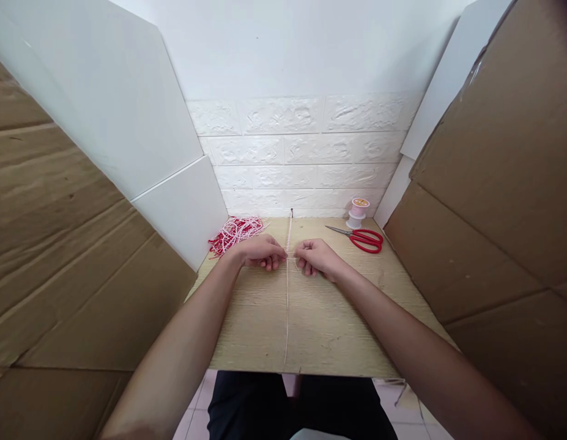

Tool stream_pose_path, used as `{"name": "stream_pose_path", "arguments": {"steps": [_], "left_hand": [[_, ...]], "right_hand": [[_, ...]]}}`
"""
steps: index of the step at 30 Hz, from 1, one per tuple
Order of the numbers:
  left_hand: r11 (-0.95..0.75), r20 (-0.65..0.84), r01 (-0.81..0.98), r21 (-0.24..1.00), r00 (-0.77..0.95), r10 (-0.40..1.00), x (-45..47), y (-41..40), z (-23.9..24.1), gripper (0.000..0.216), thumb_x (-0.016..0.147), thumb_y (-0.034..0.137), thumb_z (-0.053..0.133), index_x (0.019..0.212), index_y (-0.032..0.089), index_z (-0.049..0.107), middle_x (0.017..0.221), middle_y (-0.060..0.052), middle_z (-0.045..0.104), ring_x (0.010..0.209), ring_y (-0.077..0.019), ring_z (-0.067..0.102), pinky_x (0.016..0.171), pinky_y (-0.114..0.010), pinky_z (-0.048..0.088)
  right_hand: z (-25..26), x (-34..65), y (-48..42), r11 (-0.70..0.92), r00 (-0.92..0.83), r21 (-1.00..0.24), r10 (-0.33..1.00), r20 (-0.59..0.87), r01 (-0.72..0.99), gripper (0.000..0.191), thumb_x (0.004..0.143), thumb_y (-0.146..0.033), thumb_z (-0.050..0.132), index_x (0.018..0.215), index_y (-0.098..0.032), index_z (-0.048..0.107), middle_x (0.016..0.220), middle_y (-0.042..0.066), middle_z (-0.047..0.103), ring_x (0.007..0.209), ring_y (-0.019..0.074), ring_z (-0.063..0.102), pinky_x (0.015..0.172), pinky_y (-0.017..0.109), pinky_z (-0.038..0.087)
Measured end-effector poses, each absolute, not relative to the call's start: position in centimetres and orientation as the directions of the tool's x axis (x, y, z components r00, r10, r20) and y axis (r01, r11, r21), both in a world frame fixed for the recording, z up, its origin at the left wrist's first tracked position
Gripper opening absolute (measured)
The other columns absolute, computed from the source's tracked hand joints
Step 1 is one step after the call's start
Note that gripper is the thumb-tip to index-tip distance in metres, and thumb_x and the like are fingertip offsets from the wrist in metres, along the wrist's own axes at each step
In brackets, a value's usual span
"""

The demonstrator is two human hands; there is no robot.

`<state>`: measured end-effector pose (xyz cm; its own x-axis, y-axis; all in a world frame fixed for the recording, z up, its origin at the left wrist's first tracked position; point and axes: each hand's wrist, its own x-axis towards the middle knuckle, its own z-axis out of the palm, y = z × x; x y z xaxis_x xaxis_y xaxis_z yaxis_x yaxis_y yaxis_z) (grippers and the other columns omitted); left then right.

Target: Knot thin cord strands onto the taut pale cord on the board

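A pale cord (287, 305) runs from a small dark hook or nail (292, 211) at the back of the table down toward the front edge. Its upper stretch looks thicker and knotted. My left hand (265, 252) is on the left of the cord, thumb and fingertips pinched at a thin strand beside it. Across from it, my right hand (315, 258) pinches a thin thread close to the cord, and a loose end hangs below the fingers. The exact grip of the fingertips is too small to make out fully.
Red and white cords (237, 233) lie in a tangled pile at the back left. Scissors with red handles (366, 239) rest at the right, before stacked thread spools (358, 212). Cardboard panels (485, 183) flank the wooden table (246, 336); a white brick-pattern wall (283, 150) stands behind.
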<state>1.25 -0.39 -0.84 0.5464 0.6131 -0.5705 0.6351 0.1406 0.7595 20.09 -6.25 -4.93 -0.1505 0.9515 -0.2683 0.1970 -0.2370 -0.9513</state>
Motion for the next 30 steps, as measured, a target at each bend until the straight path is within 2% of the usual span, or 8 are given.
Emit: {"name": "stream_pose_path", "arguments": {"steps": [6,11,14,17,21,25,30], "left_hand": [[0.144,-0.584,0.651,0.745,0.533,0.613,1.11,-0.27,-0.83,0.029,0.071,0.038,0.07,0.077,0.01,0.066,0.062,-0.004,0.065,0.047,-0.0085,0.054,0.04,-0.018,0.032],[0.089,-0.564,0.678,0.73,0.523,0.639,1.23,-0.44,-0.72,0.027,0.073,0.038,0.066,0.074,0.011,0.065,0.063,-0.004,0.065,0.047,-0.0087,0.054,0.041,-0.019,0.034],[0.061,-0.561,0.696,0.715,0.521,0.643,1.25,-0.37,-0.96,0.029,0.073,0.038,0.066,0.078,0.01,0.067,0.064,-0.005,0.066,0.047,-0.0098,0.056,0.04,-0.02,0.033],[0.056,-0.562,0.704,0.708,0.515,0.648,1.22,-0.21,-1.33,0.029,0.073,0.039,0.067,0.08,0.01,0.067,0.065,-0.006,0.066,0.047,-0.0102,0.056,0.04,-0.02,0.031],[0.055,-0.557,0.704,0.708,0.509,0.656,1.18,-0.09,-1.56,0.028,0.072,0.038,0.068,0.079,0.011,0.068,0.066,-0.005,0.067,0.047,-0.0101,0.056,0.039,-0.02,0.03],[0.053,-0.555,0.7,0.712,0.515,0.654,1.18,-0.15,-1.4,0.027,0.072,0.036,0.067,0.081,0.011,0.069,0.065,-0.004,0.066,0.047,-0.0092,0.056,0.039,-0.019,0.03],[0.049,-0.561,0.707,0.706,0.514,0.649,1.27,-0.32,-1.01,0.028,0.072,0.037,0.067,0.08,0.011,0.07,0.065,-0.004,0.066,0.046,-0.009,0.056,0.037,-0.019,0.029]], "right_hand": [[-4.58,20.31,-6.26,-0.282,-0.132,-0.944,0.943,-0.306,0.171,0.009,0.079,-0.02,0.059,0.071,-0.016,0.055,0.053,-0.003,0.057,0.034,0.0068,0.049,0.029,0.018,0.027],[-4.25,20.39,-6.35,-0.303,-0.219,-0.939,0.917,-0.333,0.16,0.008,0.079,-0.02,0.057,0.079,-0.014,0.063,0.051,-0.002,0.058,0.034,0.0077,0.05,0.029,0.018,0.026],[-4.39,20.3,-6.35,-0.257,-0.254,-0.942,0.917,-0.308,0.216,0.01,0.08,-0.022,0.058,0.079,-0.014,0.064,0.053,-0.002,0.06,0.035,0.0081,0.05,0.028,0.018,0.025],[-4.53,20.14,-6.41,-0.206,-0.218,-0.928,0.935,-0.281,0.31,0.004,0.078,-0.018,0.06,0.082,-0.015,0.061,0.054,-0.003,0.06,0.034,0.0084,0.049,0.028,0.018,0.025],[-4.54,19.93,-6.61,-0.209,-0.156,-0.893,0.944,-0.291,0.399,0.02,0.074,-0.013,0.063,0.092,-0.018,0.055,0.055,-0.004,0.062,0.034,0.0101,0.053,0.028,0.017,0.024],[-4.69,19.78,-6.69,-0.247,-0.184,-0.879,0.921,-0.344,0.408,0.017,0.08,-0.019,0.063,0.093,-0.018,0.053,0.056,0.0,0.065,0.035,0.0127,0.056,0.026,0.017,0.02],[-4.87,19.88,-6.45,-0.327,-0.27,-0.898,0.873,-0.406,0.294,0.005,0.089,-0.021,0.054,0.088,-0.016,0.055,0.06,0.005,0.069,0.036,0.0132,0.058,0.025,0.018,0.02]]}}
